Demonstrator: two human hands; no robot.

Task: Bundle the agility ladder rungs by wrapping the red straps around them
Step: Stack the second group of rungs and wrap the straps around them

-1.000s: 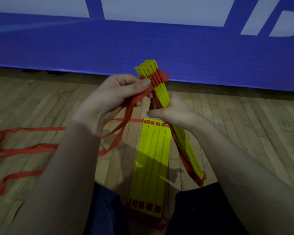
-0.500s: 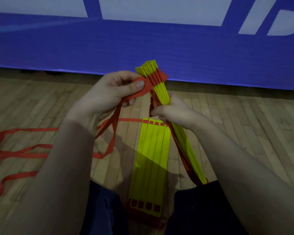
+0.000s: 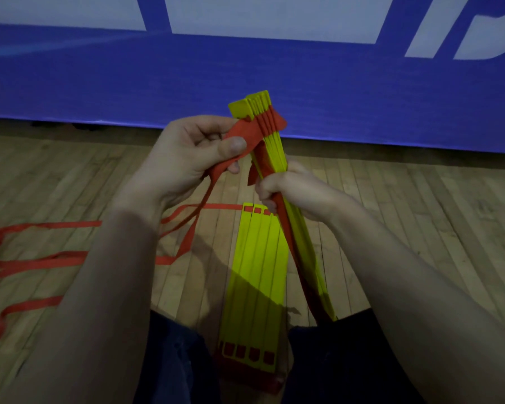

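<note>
Fingers (image 3: 207, 132) of the left hand (image 3: 184, 158) are curled in, and the thumb presses the flat red woven strap (image 3: 252, 132) against them in a pinch. The pinch sits just left of the upper end of the stack of flat yellow plastic ladder rungs (image 3: 275, 153). From there the strap runs up and right and crosses the edges of the stacked rungs near their top. Below the thumb it drops out of the hand and hangs down toward the floor.

The right hand (image 3: 292, 191) grips the same stack lower down, a little above its middle, with thumb and fingers closed round the rungs and a red strap running along their left side. The stack is held tilted, its top away from the person and its bottom end down by the right leg.

On the pale wooden plank floor (image 3: 420, 217), between the dark-clothed legs (image 3: 172, 360), a second set of yellow rungs (image 3: 260, 272) lies flat, side by side, with red strap showing through slots at both ends. Loose red strap loops (image 3: 35, 262) trail across the floor on the left. A blue banner with white shapes (image 3: 274, 77) stands behind.
</note>
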